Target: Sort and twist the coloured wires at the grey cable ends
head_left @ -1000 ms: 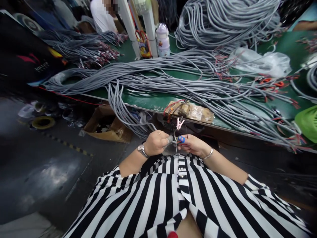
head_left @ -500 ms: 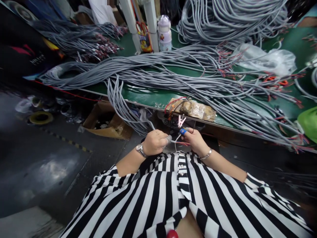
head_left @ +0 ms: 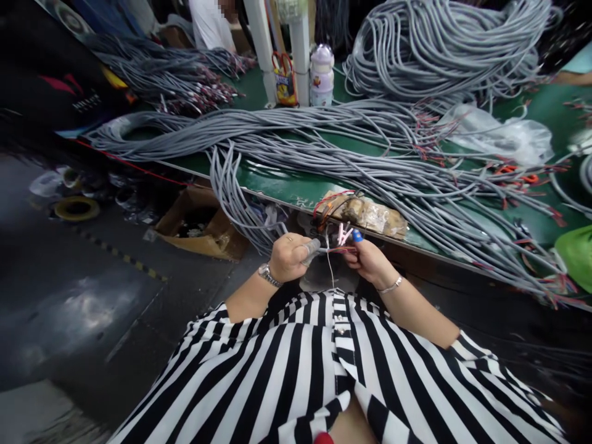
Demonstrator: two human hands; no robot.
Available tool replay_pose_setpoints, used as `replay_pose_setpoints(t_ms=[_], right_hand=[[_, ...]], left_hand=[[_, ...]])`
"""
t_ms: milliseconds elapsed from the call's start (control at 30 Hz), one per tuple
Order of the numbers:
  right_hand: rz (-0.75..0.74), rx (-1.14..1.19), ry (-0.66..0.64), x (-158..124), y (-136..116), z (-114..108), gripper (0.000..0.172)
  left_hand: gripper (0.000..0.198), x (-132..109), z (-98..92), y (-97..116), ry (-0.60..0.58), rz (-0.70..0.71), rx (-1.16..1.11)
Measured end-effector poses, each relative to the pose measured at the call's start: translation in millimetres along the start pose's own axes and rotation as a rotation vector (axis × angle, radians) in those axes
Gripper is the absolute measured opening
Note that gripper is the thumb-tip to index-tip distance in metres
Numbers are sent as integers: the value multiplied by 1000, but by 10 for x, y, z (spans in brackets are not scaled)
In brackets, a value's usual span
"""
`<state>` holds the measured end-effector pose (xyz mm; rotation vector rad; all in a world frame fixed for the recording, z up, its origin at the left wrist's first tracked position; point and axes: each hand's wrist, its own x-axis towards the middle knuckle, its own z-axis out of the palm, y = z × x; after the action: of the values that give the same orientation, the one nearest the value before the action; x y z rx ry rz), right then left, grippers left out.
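My left hand (head_left: 292, 256), with grey coverings on its fingertips, is closed on the end of a grey cable (head_left: 324, 250). Thin red wires (head_left: 341, 250) run from that end to my right hand (head_left: 367, 258), whose fingers are closed around them. A blue wrap covers my right thumb or finger. Between the hands a white strand (head_left: 330, 268) hangs down toward the striped shirt. Just above my right fingers is a pink clip (head_left: 343, 234) at the bench edge, beside a taped brown block (head_left: 370, 214).
Bundles of grey cable (head_left: 296, 154) lie along the green bench (head_left: 272, 179). A bottle (head_left: 322, 77), a clear plastic bag (head_left: 504, 132) and a large cable coil (head_left: 444, 49) are behind. An open cardboard box (head_left: 208, 237) stands on the floor, left. Part of a person (head_left: 210, 24) shows at the back.
My right hand has moved from near the clip onto the red wires, its blue-wrapped digit now pointing up. The view has shifted slightly, so the bench appears lower and further right.
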<state>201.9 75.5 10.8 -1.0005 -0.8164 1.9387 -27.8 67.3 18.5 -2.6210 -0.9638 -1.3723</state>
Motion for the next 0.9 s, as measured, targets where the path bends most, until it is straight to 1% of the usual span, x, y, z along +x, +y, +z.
replay_pose_setpoints(t_ms=[67, 167, 267, 333, 500, 633, 800, 900], right_hand=[[-50, -26, 3, 41, -21, 47, 52], [-102, -29, 65, 99, -28, 96, 55], [-76, 33, 75, 130, -40, 137, 57], [-45, 100, 75, 140, -54, 163, 57], [-73, 182, 140, 171, -64, 205, 55], [-89, 194, 151, 189, -62, 215, 50], [-91, 215, 134, 182, -50, 224, 50], [-79, 243, 111, 178, -15, 214, 53]], left_hand=[[17, 35, 79, -38, 10, -5, -2], [18, 84, 176, -77, 42, 22, -35], [18, 115, 230, -104, 18, 23, -67], [20, 123, 248, -121, -7, 32, -37], [24, 111, 274, -150, 29, 125, 21], [20, 85, 308, -159, -41, 92, -23], [17, 85, 348, -158, -89, -6, -200], [15, 96, 341, -139, -100, 11, -145]])
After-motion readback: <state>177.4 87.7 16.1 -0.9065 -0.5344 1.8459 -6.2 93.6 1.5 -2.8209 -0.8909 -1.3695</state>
